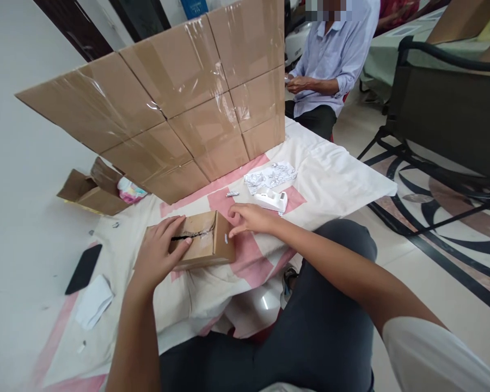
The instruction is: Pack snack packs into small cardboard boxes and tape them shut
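A small taped cardboard box (200, 250) lies on the cloth-covered table, with a dark, ragged gap along its top seam. My left hand (159, 253) rests on the left part of its top, fingers spread. Beside the box's right end is my right hand (249, 219), its thumb and fingers apart and nothing between them; whether it touches the box is hard to tell. Just behind my right hand sits a white tape dispenser (271, 200), close to a sheet of paper with line drawings (269, 177).
A tall taped cardboard panel (188, 98) stands behind the box. Left are an open carton (102, 190), a black phone (84, 268) and a folded white cloth (95, 301). A seated person (330, 60) is beyond the table; a dark chair (449, 120) stands right.
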{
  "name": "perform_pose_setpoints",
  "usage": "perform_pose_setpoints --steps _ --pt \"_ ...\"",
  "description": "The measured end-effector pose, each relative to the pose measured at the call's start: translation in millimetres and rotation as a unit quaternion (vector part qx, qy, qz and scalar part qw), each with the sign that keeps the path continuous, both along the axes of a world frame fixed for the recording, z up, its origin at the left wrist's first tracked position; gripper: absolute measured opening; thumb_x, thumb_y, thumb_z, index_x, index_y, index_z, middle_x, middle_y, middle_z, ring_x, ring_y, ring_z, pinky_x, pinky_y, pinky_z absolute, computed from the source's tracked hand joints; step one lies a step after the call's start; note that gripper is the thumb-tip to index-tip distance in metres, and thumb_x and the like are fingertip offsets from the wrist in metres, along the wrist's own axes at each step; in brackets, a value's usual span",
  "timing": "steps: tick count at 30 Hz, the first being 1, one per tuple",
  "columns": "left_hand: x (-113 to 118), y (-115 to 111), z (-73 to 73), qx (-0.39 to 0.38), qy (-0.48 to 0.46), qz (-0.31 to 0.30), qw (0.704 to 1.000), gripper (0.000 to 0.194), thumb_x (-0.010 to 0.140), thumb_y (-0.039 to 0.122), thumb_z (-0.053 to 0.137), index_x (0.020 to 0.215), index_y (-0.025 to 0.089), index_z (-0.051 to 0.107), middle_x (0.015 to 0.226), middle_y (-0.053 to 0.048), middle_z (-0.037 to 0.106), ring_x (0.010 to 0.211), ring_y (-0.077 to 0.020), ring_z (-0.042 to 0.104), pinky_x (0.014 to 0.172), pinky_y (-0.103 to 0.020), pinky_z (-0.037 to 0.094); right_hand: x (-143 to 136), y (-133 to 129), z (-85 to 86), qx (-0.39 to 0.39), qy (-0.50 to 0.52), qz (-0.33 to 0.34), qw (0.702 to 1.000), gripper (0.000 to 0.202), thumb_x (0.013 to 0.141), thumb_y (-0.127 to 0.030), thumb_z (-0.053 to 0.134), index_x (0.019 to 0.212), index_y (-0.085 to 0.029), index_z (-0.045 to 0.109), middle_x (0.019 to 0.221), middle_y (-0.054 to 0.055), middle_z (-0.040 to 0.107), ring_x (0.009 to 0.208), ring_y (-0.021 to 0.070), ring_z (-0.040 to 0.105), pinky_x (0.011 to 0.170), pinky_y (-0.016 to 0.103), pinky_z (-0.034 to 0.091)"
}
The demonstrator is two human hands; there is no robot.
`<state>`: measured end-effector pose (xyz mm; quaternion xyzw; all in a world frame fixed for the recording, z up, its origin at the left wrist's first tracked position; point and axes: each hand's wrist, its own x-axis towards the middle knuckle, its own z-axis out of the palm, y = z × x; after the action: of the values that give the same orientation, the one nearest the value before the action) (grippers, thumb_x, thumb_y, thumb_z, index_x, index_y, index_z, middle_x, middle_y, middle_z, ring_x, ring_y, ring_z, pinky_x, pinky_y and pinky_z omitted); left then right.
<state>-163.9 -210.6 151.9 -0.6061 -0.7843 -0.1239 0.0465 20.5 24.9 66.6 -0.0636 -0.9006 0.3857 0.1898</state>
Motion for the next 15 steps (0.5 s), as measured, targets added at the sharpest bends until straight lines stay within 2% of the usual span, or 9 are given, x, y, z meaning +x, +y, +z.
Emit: perform_pose_setpoints --steps 2,5,7,9,11,12,13,15 --pt "1 0 0.7 -0.003 -0.001 0.0 1.0 0.06 0.097 0.059 0.04 0.144 0.022 0.049 0.145 -0.013 0.053 0.133 -0.0333 0.048 0.112 -0.051 0.036 1 -3 1.3 -0.018 0.008 0.037 0.999 0.051 0.073 -0.052 0.084 0.106 -0.019 0.065 0.103 0.003 0.069 0.088 0.0188 0.06 0.071 0.025 0.036" --pt "1 -1 0.6 -0.003 0.0 0.001 1.0 0.059 0.098 0.058 0.039 0.143 0.022 0.049 0.145 -0.013 0.053 0.133 -0.033 0.048 0.112 -0.051 0.036 2 -4 3.4 -0.039 0.014 0.06 0.997 0.034 0.084 -0.045 0.076 0.104 -0.018 0.068 0.101 0.003 0.072 0.085 0.0175 0.062 0.073 0.026 0.04" --pt "0 -1 -0.4 -0.001 0.001 0.001 1.0 0.058 0.098 0.058 0.04 0.143 0.022 0.049 0.146 -0.013 0.053 0.133 -0.0329 0.048 0.111 -0.05 0.036 5 -7 4.4 -0.049 0.02 0.067 0.996 0.039 0.086 -0.044 0.075 0.114 -0.019 0.069 0.111 0.006 0.072 0.091 0.0194 0.065 0.08 0.029 0.044" --pt "-2 -1 -1.7 0.0 0.001 0.0 1.0 0.058 0.098 0.058 0.04 0.142 0.022 0.05 0.145 -0.012 0.054 0.133 -0.033 0.048 0.111 -0.05 0.036 8 -17 4.0 -0.056 0.011 0.07 0.996 0.074 0.075 -0.049 0.082 0.138 -0.019 0.056 0.132 0.012 0.065 0.11 0.0261 0.064 0.09 0.034 0.047" --pt "-3 0 -2.5 0.004 0.003 -0.002 1.0 0.057 0.098 0.058 0.04 0.141 0.022 0.051 0.145 -0.012 0.055 0.132 -0.0332 0.049 0.11 -0.051 0.037 10 -33 1.6 -0.06 -0.005 0.061 0.996 0.123 0.059 -0.053 0.091 0.158 -0.017 0.027 0.154 0.021 0.043 0.132 0.0351 0.052 0.102 0.042 0.045" --pt "-3 1 -2.5 0.008 0.004 -0.002 1.0 0.057 0.098 0.058 0.041 0.14 0.022 0.051 0.144 -0.012 0.055 0.131 -0.0332 0.05 0.11 -0.051 0.037 11 -42 0.0 -0.061 -0.011 0.047 0.997 0.139 0.054 -0.055 0.092 0.161 -0.015 0.014 0.16 0.025 0.031 0.139 0.0385 0.045 0.106 0.046 0.043" --pt "-3 1 -2.2 0.01 0.004 -0.003 1.0 0.056 0.098 0.057 0.041 0.14 0.022 0.051 0.144 -0.012 0.055 0.13 -0.0332 0.05 0.109 -0.051 0.037 11 -50 -1.7 -0.064 -0.014 0.032 0.997 0.147 0.051 -0.056 0.093 0.162 -0.014 0.006 0.162 0.027 0.024 0.142 0.0404 0.039 0.109 0.048 0.041" --pt "0 1 -1.6 0.023 0.003 -0.001 1.0 0.054 0.098 0.055 0.042 0.139 0.022 0.051 0.143 -0.011 0.056 0.13 -0.0329 0.051 0.109 -0.051 0.038 10 -62 -4.1 -0.076 -0.001 0.01 0.997 0.147 0.051 -0.057 0.092 0.161 -0.013 0.006 0.16 0.028 0.027 0.143 0.04 0.039 0.111 0.05 0.041"
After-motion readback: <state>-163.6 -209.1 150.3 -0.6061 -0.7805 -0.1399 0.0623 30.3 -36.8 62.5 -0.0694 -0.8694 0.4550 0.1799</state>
